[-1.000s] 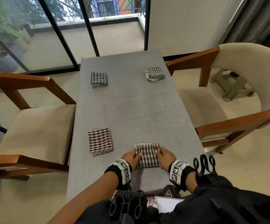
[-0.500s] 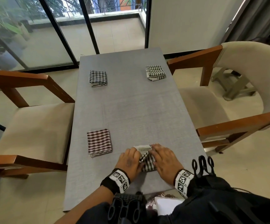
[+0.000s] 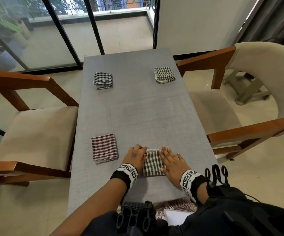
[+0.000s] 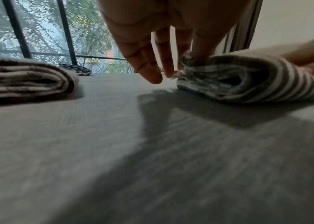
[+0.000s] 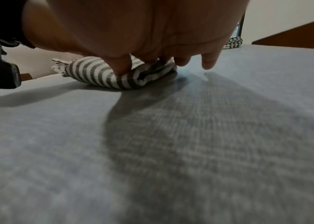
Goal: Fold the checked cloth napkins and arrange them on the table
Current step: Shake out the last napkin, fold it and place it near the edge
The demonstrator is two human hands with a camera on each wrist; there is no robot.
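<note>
A grey-and-white checked napkin (image 3: 153, 165) lies folded near the front edge of the grey table (image 3: 137, 113). My left hand (image 3: 135, 155) rests at its far left corner, and in the left wrist view its straight fingers (image 4: 152, 60) press down on the edge of the folded napkin (image 4: 248, 78). My right hand (image 3: 170, 160) lies flat with spread fingers on the napkin's right side. In the right wrist view its fingertips (image 5: 121, 66) press into the napkin (image 5: 98, 72). Neither hand grips the cloth.
A folded brown checked napkin (image 3: 104, 148) lies to the left of my hands. Two more folded napkins sit at the far left (image 3: 103, 80) and far right (image 3: 164, 75). Wooden armchairs (image 3: 35, 133) (image 3: 240, 116) flank the table. Glass doors stand beyond it.
Both hands moved forward from the napkin's near corners over its top. They now press it flat towards its far edge. The other napkins have not moved.
</note>
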